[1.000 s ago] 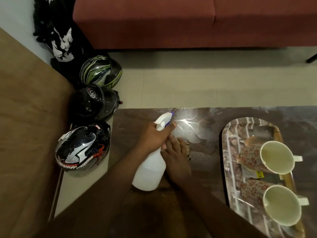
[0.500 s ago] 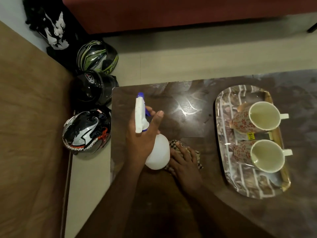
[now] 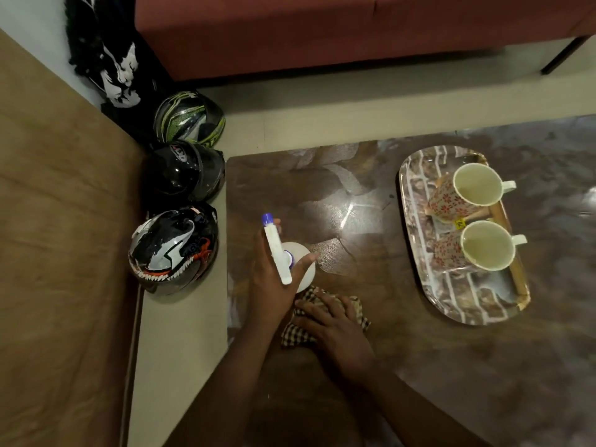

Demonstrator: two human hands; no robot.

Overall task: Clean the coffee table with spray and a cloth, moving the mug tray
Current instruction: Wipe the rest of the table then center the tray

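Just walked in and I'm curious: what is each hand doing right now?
Left hand: grips the white spray bottle, held upright over the coffee table.
Right hand: open, fingers flat, pressing the checked cloth on the table.

- The left hand (image 3: 274, 285) holds a white spray bottle (image 3: 298, 269) upright over the brown desk (image 3: 451, 366).
- The right hand (image 3: 335, 324) presses flat on a checked cloth (image 3: 295, 335).
- Two mugs (image 3: 477, 188) stand on a tray (image 3: 467, 301).
- Three helmets (image 3: 174, 246) lie on the floor.
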